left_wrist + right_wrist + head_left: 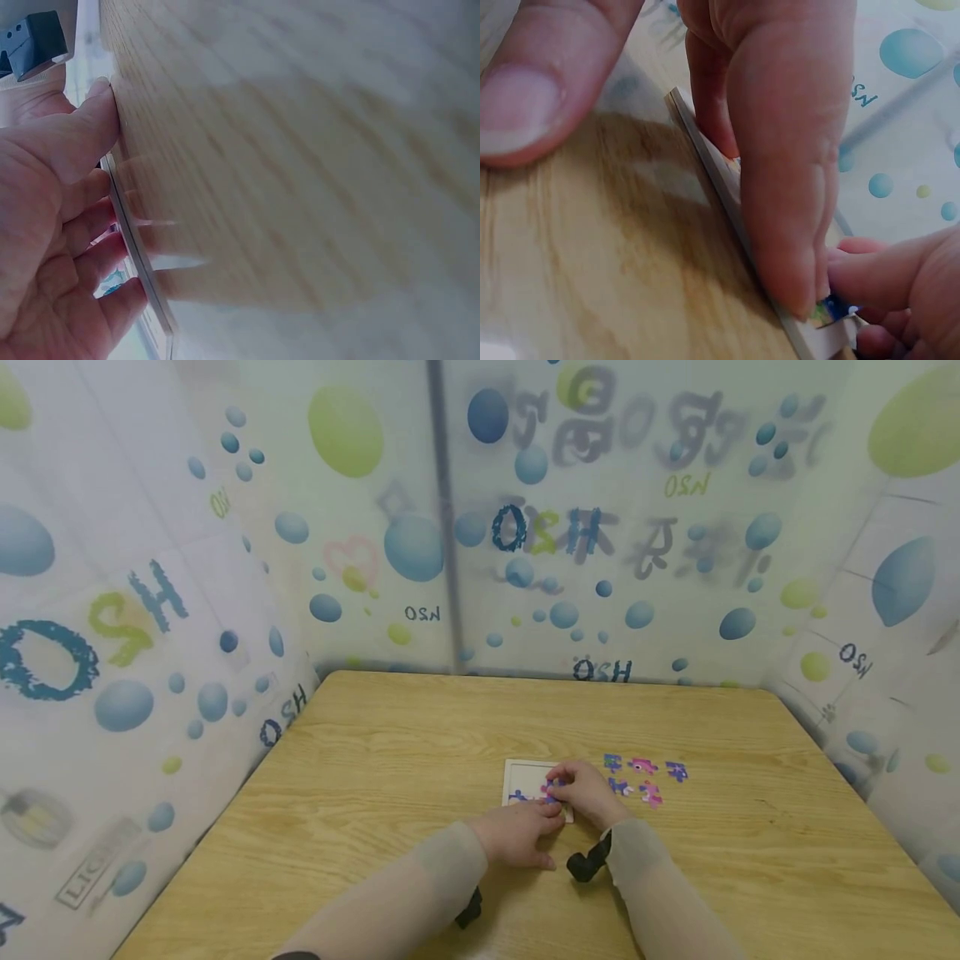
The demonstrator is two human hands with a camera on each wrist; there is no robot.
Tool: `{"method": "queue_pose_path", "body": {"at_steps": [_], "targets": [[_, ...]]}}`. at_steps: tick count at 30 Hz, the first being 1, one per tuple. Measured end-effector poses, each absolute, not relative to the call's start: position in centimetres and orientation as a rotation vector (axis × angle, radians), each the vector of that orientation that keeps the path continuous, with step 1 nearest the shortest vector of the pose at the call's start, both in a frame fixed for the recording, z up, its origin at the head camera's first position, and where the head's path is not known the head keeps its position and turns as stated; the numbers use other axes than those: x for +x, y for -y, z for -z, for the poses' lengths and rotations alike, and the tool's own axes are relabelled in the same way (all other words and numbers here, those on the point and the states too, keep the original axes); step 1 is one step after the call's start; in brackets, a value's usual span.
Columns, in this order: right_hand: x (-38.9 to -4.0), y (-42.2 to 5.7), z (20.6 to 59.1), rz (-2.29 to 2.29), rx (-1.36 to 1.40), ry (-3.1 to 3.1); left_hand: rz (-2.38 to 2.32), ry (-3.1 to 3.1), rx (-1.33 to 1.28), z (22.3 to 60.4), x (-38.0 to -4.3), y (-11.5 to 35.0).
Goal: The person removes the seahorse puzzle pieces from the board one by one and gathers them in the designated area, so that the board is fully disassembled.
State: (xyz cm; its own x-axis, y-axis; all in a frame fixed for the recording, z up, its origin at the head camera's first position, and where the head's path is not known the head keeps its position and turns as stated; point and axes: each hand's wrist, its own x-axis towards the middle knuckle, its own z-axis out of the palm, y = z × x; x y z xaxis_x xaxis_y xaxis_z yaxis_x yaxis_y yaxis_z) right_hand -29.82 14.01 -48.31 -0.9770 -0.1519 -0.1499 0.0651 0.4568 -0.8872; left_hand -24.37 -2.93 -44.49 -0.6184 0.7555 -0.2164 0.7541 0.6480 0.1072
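A small white-framed puzzle board (521, 768) lies on the table, with puzzle pieces (517, 797) along its near part. My left hand (519, 832) rests with extended fingers over the board's near edge; in the left wrist view its fingertips (124, 300) touch the rim. My right hand (588, 792) pinches a pink and purple puzzle piece (550, 787) between thumb and forefinger over the board's right part. In the right wrist view the right hand (904, 289) is at lower right, and the left hand's large finger (784, 165) hides much of the board.
Several loose puzzle pieces (642, 766) in pink, purple and blue lie in two rows right of the board. The wooden table (390, 735) meets patterned curtains (360, 527) at the back and sides. Black wrist mounts (588, 862) hang beneath both sleeves.
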Motion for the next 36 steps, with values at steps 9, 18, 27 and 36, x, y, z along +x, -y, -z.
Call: {"method": "queue_pose_path", "body": {"at_steps": [9, 18, 27, 36], "targets": [[-29.7, -14.4, 48.2, 1.540, -0.052, -2.480, -0.045, -2.620, 1.199, 44.4, -24.4, 3.0], [-29.6, -14.7, 48.2, 1.578, -0.046, -2.462, -0.050, -2.622, 1.213, 44.5, -24.5, 3.0], [-29.6, -14.8, 48.4, 1.547, 0.016, -2.527, -0.054, -2.622, 1.202, 44.6, -24.5, 3.1], [-29.5, -15.1, 48.4, 1.586, -0.026, -2.526, -0.075, -2.624, 1.198, 44.8, -24.5, 3.1]]}}
